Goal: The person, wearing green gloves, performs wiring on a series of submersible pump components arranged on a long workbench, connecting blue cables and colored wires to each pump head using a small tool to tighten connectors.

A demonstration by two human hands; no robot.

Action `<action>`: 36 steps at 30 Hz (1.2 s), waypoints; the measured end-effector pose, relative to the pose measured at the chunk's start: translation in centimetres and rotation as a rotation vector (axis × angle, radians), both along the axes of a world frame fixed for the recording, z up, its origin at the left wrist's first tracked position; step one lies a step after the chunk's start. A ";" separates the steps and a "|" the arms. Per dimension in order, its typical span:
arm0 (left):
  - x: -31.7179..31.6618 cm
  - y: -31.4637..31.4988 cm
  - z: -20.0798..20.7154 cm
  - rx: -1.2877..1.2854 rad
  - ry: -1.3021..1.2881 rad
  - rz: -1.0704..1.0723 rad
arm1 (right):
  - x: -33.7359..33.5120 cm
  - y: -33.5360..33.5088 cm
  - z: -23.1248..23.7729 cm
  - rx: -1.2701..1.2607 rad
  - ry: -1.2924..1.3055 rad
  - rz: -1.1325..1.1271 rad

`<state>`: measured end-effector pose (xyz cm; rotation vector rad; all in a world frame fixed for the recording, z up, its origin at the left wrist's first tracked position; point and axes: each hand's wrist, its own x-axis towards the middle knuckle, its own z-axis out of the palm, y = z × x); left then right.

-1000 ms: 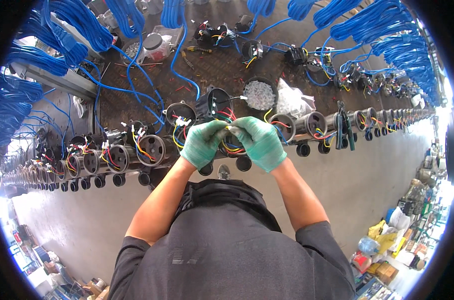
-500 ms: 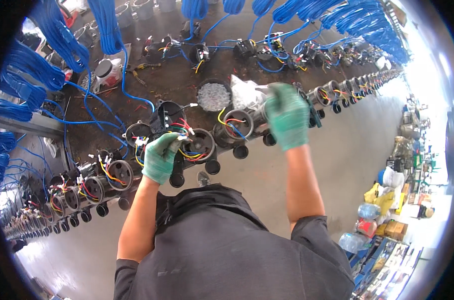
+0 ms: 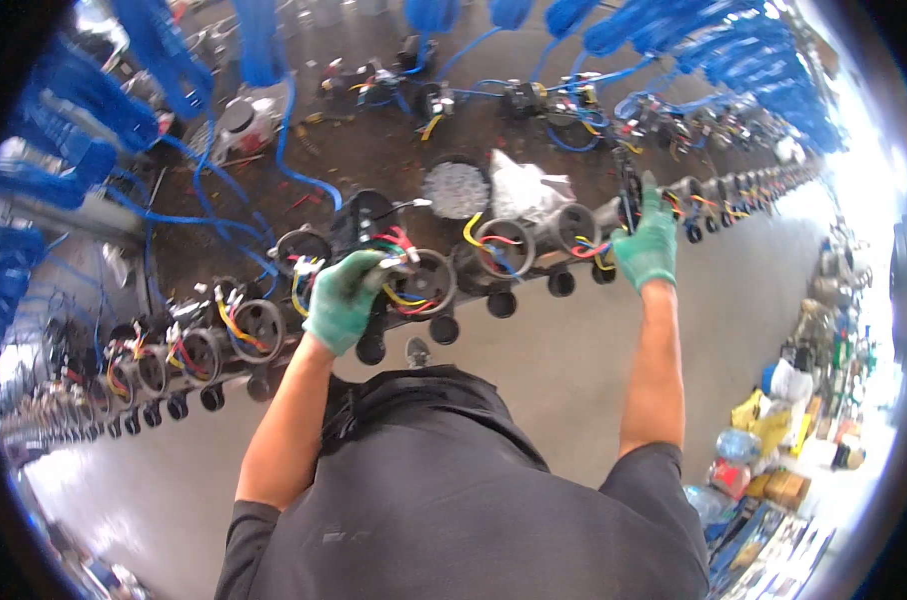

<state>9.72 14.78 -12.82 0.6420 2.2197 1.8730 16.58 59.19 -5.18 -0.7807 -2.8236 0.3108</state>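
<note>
My left hand, in a green knit glove, pinches the end of a wire with a small whitish tip. Red wires stick up beside the fingers, at a black plastic housing. Just right of this hand is a round grey motor casing with yellow, red and blue wires. Farther right, my right hand, gloved the same way, reaches over the bench edge with index finger stretched and thumb apart. A dark hand tool resembling pliers lies against that hand; its lower part is hidden.
More casings line the bench edge both ways. A bowl of small clear pieces and a white plastic bag stand behind them. Blue cable bundles hang above. Boxes and bags sit on the floor at right.
My right hand has moved right, from beside the white bag to the dark tool. The left hand keeps its pinch at the same housing, and the whole view has shifted slightly.
</note>
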 end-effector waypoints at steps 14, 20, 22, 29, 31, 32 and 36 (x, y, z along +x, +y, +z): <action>-0.1 -0.4 -1.3 0.047 -0.082 -0.008 | 0.3 -20.6 -1.4 -0.402 -0.070 0.788; -0.1 -0.6 -1.5 0.057 -0.107 -0.022 | 0.2 -21.6 -2.0 -0.441 0.009 0.809; -0.1 -0.6 -1.4 0.064 -0.115 -0.028 | 0.0 -21.8 -2.2 -0.339 -0.042 0.794; -0.2 -0.9 -1.4 0.075 -0.107 -0.056 | -0.8 -21.7 -3.4 -0.308 -0.101 0.825; -0.3 -1.0 -1.3 0.078 -0.115 -0.061 | -1.0 -21.7 -3.7 -0.300 -0.130 0.819; -0.3 -1.1 -1.2 0.079 -0.112 -0.061 | -1.0 -21.8 -3.8 -0.302 -0.159 0.813; -0.3 -0.9 -0.6 0.070 -0.124 -0.056 | -1.2 -21.8 -2.9 -0.291 -0.105 0.846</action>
